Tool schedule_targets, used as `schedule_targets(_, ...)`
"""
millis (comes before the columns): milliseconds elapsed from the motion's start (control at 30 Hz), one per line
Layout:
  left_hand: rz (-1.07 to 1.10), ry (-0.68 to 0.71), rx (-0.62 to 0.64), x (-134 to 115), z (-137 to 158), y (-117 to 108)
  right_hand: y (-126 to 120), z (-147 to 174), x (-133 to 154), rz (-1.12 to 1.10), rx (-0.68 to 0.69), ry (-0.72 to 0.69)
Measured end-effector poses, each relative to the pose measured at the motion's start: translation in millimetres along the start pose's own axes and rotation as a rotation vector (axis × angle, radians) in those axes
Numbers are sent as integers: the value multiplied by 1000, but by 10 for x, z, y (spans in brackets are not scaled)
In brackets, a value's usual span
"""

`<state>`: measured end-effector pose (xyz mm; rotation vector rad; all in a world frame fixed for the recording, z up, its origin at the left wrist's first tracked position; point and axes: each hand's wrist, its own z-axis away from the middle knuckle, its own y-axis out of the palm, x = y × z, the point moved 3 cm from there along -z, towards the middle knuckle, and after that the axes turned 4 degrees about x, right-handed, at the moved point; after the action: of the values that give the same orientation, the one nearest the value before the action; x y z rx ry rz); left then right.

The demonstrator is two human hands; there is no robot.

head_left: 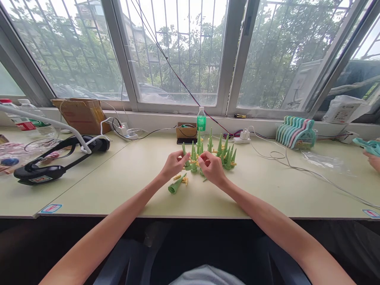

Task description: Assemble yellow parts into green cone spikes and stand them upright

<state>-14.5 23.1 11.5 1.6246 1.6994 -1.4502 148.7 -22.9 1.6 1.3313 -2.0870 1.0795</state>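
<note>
Several green plastic cones point(228, 158) stand upright in a cluster on the table, with small yellow pieces around their lower parts. At the cluster's near left, my left hand point(173, 164) has its fingers closed around one green cone point(184, 149), whose tip points up. My right hand point(213, 169) is in front of the cluster, thumb and fingers pinched together. What it pinches is too small and hidden to make out. Closer to me, another green cone point(175, 185) lies on its side, its wide hollow end toward me, beside loose yellow pegs point(185, 180).
Behind the cones stand a green-labelled bottle point(201, 120), a small cardboard box point(186, 130) and a dark phone point(186, 141). A black headset point(63, 158) lies left. Right are small hangers point(297, 132), white cables point(279, 154) and another person's hand point(374, 160) holding something light blue.
</note>
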Motion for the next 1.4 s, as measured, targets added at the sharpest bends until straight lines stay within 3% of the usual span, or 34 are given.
schedule_targets(800, 134, -17, 20, -34, 19, 15, 74, 11, -54, -44, 155, -13)
schedule_targets(1133, 71, 31, 27, -22, 28, 23, 99, 12, -49, -59, 185, -47)
schedule_targets(1400, -20, 94, 52, -59, 52, 30, 125, -2, -149, 128, 141, -56)
